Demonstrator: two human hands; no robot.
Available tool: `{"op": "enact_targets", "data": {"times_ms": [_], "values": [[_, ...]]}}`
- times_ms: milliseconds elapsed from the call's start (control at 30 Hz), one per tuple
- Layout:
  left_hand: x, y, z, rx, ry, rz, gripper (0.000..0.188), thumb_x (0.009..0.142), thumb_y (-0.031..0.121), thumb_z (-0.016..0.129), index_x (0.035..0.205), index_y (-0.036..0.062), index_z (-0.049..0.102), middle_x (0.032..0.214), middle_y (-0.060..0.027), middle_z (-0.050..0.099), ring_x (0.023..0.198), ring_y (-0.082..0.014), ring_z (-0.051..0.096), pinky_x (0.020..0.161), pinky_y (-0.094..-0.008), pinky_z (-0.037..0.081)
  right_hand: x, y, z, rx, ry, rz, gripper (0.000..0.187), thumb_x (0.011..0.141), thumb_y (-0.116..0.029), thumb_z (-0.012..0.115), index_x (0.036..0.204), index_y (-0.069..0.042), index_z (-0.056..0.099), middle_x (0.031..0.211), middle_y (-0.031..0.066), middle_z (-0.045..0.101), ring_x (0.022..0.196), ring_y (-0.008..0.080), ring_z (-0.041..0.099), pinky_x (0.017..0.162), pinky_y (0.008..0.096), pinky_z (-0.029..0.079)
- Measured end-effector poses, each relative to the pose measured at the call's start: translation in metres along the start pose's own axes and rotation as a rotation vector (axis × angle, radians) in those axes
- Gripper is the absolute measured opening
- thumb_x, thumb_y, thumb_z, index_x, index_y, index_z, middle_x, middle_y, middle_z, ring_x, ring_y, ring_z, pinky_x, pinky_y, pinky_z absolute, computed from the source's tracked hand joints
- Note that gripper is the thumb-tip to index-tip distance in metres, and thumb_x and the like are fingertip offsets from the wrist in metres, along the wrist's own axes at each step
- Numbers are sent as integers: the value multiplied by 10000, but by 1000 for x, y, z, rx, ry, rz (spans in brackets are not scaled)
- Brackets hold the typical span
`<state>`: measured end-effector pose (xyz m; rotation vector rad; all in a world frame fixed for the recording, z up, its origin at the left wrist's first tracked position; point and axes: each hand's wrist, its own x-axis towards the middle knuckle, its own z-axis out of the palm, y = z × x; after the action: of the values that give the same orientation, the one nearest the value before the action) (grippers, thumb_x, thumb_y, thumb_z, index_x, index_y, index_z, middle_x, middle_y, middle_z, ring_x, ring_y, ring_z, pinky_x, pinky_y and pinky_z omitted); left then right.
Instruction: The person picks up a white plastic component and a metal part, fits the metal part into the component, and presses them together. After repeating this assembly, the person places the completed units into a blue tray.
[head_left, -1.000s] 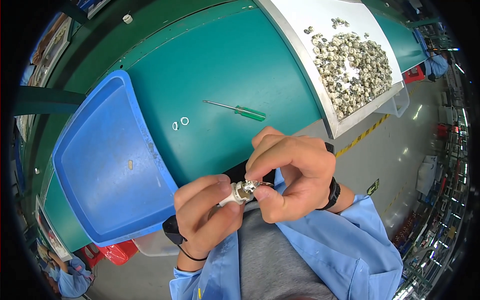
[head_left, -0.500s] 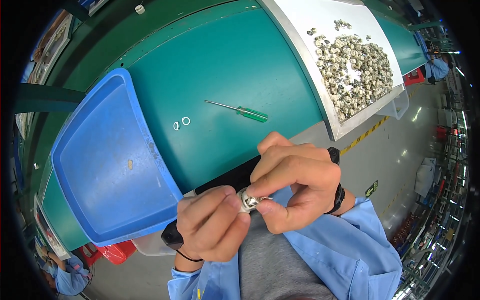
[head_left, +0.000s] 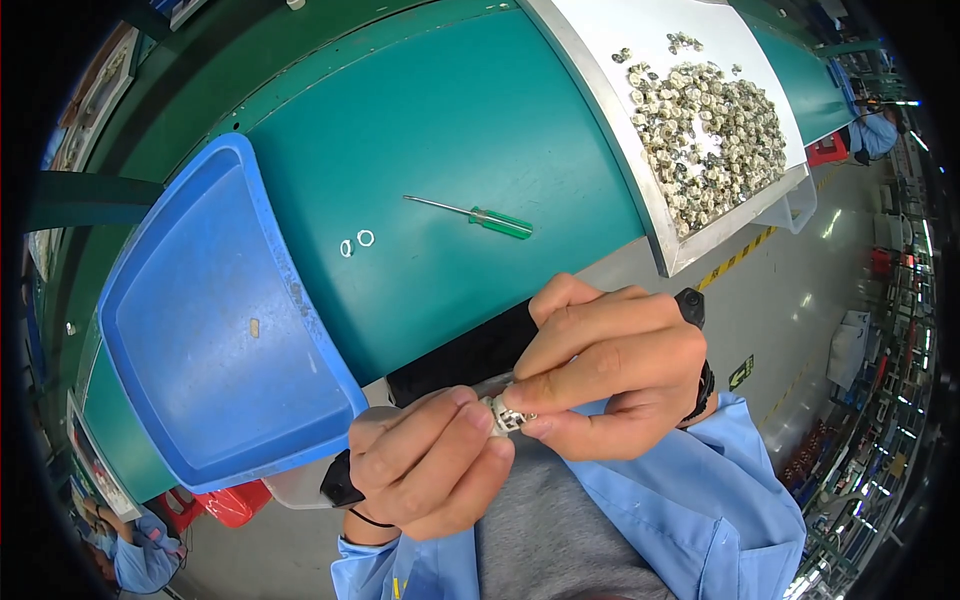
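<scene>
Between my hands, in front of my chest, is a small white part with shiny metal pieces [head_left: 510,416]; its exact kind is too small to tell. My left hand [head_left: 430,465] is closed, pinching the white end with thumb and fingers. From the other side my right hand [head_left: 615,375] grips the metal end, the index finger and thumb pressed on it and covering much of it. On the green mat beyond lie a green-handled screwdriver [head_left: 500,223] and two white rings, a nearer one [head_left: 346,248] and a farther one [head_left: 366,238].
A blue plastic tray [head_left: 235,150] with a small tan piece [head_left: 254,328] in it stands at the left. At the far right, a metal-framed white tray [head_left: 600,80] holds a heap of similar small white and metal parts [head_left: 705,140]. Other people in blue sit farther off.
My right hand has shifted slightly right and changed its hold; its fingers now cover more of the metal end. A thin metal piece that stuck out past the thumb no longer shows.
</scene>
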<state>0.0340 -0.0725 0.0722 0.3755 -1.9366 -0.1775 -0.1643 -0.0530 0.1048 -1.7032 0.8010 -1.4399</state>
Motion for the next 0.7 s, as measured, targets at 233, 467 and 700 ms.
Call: {"op": "enact_targets", "data": {"times_ms": [233,467,700], "values": [[-2,5,-4,27,-95,-17,194,796,29,724,970,92,668,1056,-90,607,960,-219,619,654,-244,599,-5,-3,-2,-88,-51,76,239,737,-100,787,931,25,721,846,151,713,658,201,638,663,359,391],[-7,8,1,11,-100,-53,251,801,7,712,1029,89,645,1056,-99,585,955,-225,591,651,-254,603,-4,-2,1,-388,-17,-56,241,796,-204,736,947,-17,719,898,108,697,743,228,666,704,374,395],[-15,6,13,58,40,27,289,800,-12,699,1064,74,617,1051,-117,590,903,-234,612,609,-252,584,-11,10,-2,-92,4,-42,167,802,-97,753,941,-9,728,886,103,696,748,214,662,677,351,407]]}}
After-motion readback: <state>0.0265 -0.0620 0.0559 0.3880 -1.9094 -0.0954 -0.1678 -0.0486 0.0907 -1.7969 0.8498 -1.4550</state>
